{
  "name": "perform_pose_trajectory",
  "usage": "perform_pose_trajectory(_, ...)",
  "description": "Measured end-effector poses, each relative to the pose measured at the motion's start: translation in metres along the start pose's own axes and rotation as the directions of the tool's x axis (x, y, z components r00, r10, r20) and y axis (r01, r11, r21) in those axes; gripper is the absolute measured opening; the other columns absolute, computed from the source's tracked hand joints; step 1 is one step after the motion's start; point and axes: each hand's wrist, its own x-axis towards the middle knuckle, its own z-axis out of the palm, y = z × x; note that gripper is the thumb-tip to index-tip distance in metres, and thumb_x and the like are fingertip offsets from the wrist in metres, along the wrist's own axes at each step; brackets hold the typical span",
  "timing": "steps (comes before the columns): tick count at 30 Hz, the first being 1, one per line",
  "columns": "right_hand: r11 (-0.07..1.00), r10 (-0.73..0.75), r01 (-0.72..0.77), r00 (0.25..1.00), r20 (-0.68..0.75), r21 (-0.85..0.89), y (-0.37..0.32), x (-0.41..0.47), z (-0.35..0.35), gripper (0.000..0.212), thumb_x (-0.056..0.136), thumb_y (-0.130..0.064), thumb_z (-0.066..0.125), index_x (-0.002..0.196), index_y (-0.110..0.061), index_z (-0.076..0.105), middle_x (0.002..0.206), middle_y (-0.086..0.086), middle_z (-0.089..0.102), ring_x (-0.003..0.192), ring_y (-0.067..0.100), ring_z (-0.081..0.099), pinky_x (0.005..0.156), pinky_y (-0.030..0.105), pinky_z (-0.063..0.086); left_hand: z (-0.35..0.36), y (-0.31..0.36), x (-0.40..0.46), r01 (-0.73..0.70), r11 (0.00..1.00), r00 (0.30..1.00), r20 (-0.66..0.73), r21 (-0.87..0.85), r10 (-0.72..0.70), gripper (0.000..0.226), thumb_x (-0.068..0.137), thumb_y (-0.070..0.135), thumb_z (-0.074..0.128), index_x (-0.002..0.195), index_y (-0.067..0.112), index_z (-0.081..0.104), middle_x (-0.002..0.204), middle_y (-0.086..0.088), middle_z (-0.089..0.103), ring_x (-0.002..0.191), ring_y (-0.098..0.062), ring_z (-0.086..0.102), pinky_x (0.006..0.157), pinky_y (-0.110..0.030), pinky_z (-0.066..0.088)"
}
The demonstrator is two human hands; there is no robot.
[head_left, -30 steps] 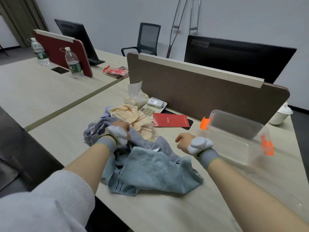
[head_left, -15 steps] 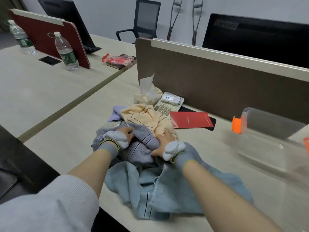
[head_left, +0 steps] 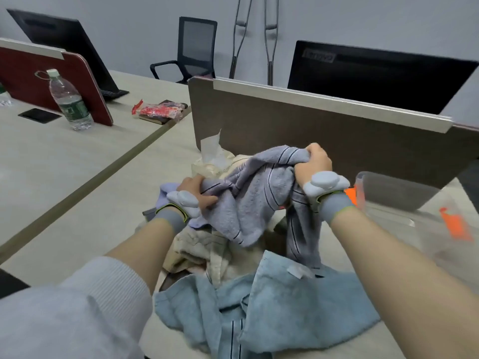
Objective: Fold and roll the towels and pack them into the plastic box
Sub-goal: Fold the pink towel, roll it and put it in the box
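Blue terry cloth lies nearest me: a crumpled light-blue towel with thin dark stripes (head_left: 272,309) sprawls over the front edge of the pale wood-grain desk (head_left: 77,229), unfolded. Just beyond it a rumpled cream towel (head_left: 207,252) sits in a heap, partly under what I am holding.

Above those 2, I hold a grey-lavender towel with dark stripes (head_left: 256,193) clear of the pile. My left hand (head_left: 197,190) has its fingers curled tight round one bunched end, and my right hand (head_left: 316,164), a little higher, grips the other end in a fist. The cloth sags between them in folds, so I judge I have no clean edge or corner yet.

To my right the clear plastic box with orange latches (head_left: 404,203) rests on the desk, near my right wrist; it is blurred, but I see no towel inside it. Further back a tissue pack (head_left: 215,159) peeks out behind the lifted towel, against the brown desk divider (head_left: 311,130).

As I read it, I am at the very start: picking the first towel out of the heap, with no folding, rolling or packing done. The next move calls for working my fingers along to 2 corners of 1 edge, shaking the towel flat, and finding bare desk to lay it on. The heap takes up the space straight in front of me, so I may need to shift it aside or spread the towel over it.
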Motion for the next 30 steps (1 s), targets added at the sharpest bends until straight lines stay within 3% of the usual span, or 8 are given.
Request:
perform_pose_trajectory(4,0.978,0.054,-0.064,0.997,-0.054,-0.196,0.024,0.010,-0.006,0.027,0.085,-0.002,0.044,0.111,-0.005,0.049,0.124,0.018,0.046,0.111,0.038,0.051,0.085,0.039,0.041,0.011,-0.017,0.004,0.236,0.969,0.966,-0.123,0.067,-0.227,0.037,0.088,0.037,0.052,0.122,0.024,0.059,0.109,0.006,0.061,0.084,-0.008,0.056,0.075,-0.013,0.041)
perform_pose_trajectory(9,0.925,0.112,0.043,0.919,0.379,-0.378,0.046,-0.017,0.039,0.041,0.088,-0.011,0.053,0.129,-0.008,0.046,0.134,0.016,0.045,0.122,0.035,0.047,0.097,0.034,0.039,0.027,-0.028,0.008,0.029,0.937,0.939,0.313,0.349,-0.146,0.056,0.089,0.042,0.056,0.139,0.023,0.041,0.145,-0.004,0.043,0.128,-0.026,0.046,0.101,-0.031,0.042)
perform_pose_trajectory(15,0.958,-0.001,0.161,0.826,0.563,-0.235,0.021,-0.061,0.100,0.040,0.087,-0.015,0.057,0.127,-0.010,0.053,0.134,0.014,0.046,0.127,0.032,0.044,0.101,0.032,0.038,0.038,-0.049,-0.004,0.013,0.917,0.921,0.352,0.398,-0.166,0.048,0.081,0.043,0.057,0.126,0.030,0.048,0.134,-0.002,0.048,0.119,-0.023,0.049,0.090,-0.023,0.038)
perform_pose_trajectory(16,0.955,-0.010,0.185,0.799,0.601,-0.231,0.019,-0.071,0.112,0.043,0.086,-0.018,0.060,0.128,-0.011,0.051,0.135,0.015,0.043,0.127,0.033,0.043,0.102,0.033,0.037,0.039,-0.055,-0.006,0.007,0.916,0.923,0.350,0.402,-0.160,0.046,0.082,0.041,0.053,0.125,0.027,0.048,0.107,0.001,0.035,0.094,-0.017,0.034,0.080,-0.020,0.020)
perform_pose_trajectory(17,0.947,-0.014,0.213,0.776,0.631,-0.240,0.019,-0.081,0.123,0.052,0.084,-0.021,0.064,0.132,-0.013,0.047,0.139,0.016,0.038,0.130,0.033,0.038,0.106,0.033,0.035,0.044,-0.060,-0.008,-0.008,0.914,0.922,0.358,0.406,-0.151,0.048,0.085,0.037,0.051,0.131,0.022,0.046,0.152,-0.001,0.018,0.140,-0.013,0.025,0.116,-0.036,0.025)
perform_pose_trajectory(21,0.936,0.071,0.165,0.777,0.626,-0.311,0.028,-0.099,0.148,0.059,0.088,-0.021,0.055,0.142,-0.024,0.030,0.150,0.014,0.018,0.138,0.033,0.025,0.109,0.038,0.029,0.048,-0.070,-0.014,0.028,0.931,0.906,0.385,0.364,-0.178,0.030,0.095,0.024,0.046,0.124,0.023,0.055,0.130,0.001,0.053,0.105,-0.017,0.049,0.090,-0.021,0.037)
perform_pose_trajectory(26,0.868,0.150,0.222,0.735,0.661,-0.444,0.029,-0.078,0.130,0.037,0.092,-0.005,0.042,0.128,-0.001,0.049,0.131,0.021,0.052,0.117,0.036,0.053,0.094,0.038,0.045,0.033,-0.076,-0.009,0.117,0.990,0.974,0.183,0.084,-0.131,0.013,0.091,0.015,0.048,0.078,0.014,0.049,0.080,-0.007,0.053,0.073,-0.019,0.046,0.067,-0.029,0.037)
perform_pose_trajectory(30,0.960,0.054,0.059,0.920,0.387,-0.273,0.000,-0.045,0.089,0.033,0.095,-0.005,0.041,0.125,0.001,0.054,0.132,0.020,0.054,0.122,0.032,0.051,0.098,0.035,0.041,0.029,-0.076,-0.015,0.091,0.978,0.967,0.218,0.188,-0.132,0.012,0.091,0.016,0.049,0.080,0.017,0.045,0.068,0.001,0.043,0.060,-0.014,0.035,0.056,-0.024,0.027)
